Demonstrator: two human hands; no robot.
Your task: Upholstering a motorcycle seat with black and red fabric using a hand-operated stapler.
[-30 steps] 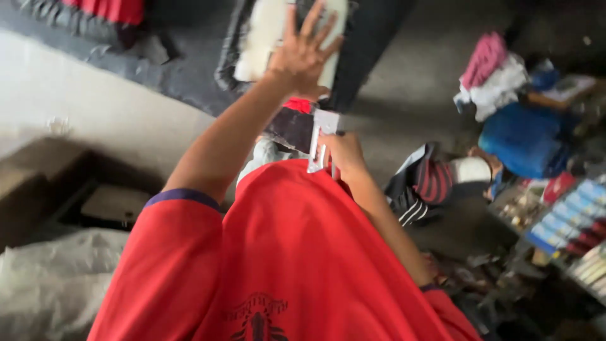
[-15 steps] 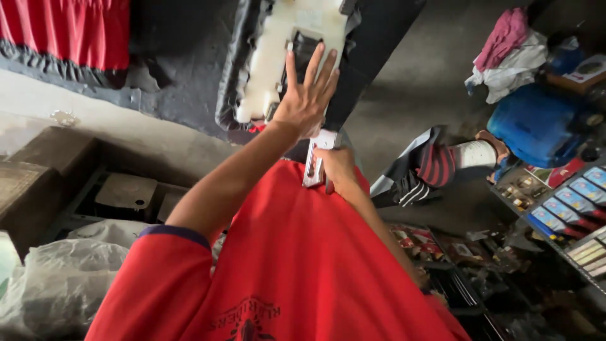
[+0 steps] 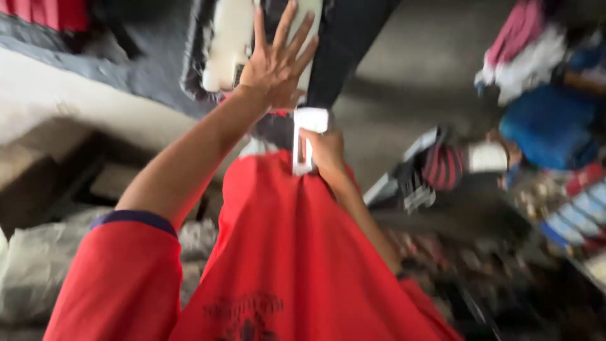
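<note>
My left hand (image 3: 278, 60) is raised with its fingers spread wide, palm against or just in front of a cream padded piece (image 3: 224, 44) in a dark frame; contact is not certain. Just below it, my right hand (image 3: 325, 151) grips a small white rectangular object (image 3: 308, 126), held upright over my red shirt (image 3: 290, 252). A black panel (image 3: 347, 44) runs up beside the cream piece. The whole view is motion-blurred.
A blue bag (image 3: 549, 129) and pink and white cloths (image 3: 524, 41) lie at the right. A red-and-black striped item (image 3: 442, 167) sits on the grey floor. Rows of small packets (image 3: 584, 211) are at the far right, a pale plastic sack (image 3: 31, 271) at the lower left.
The view has swung and blurred. My left hand stays raised with the fingers spread wider. My right hand keeps hold of the white object.
</note>
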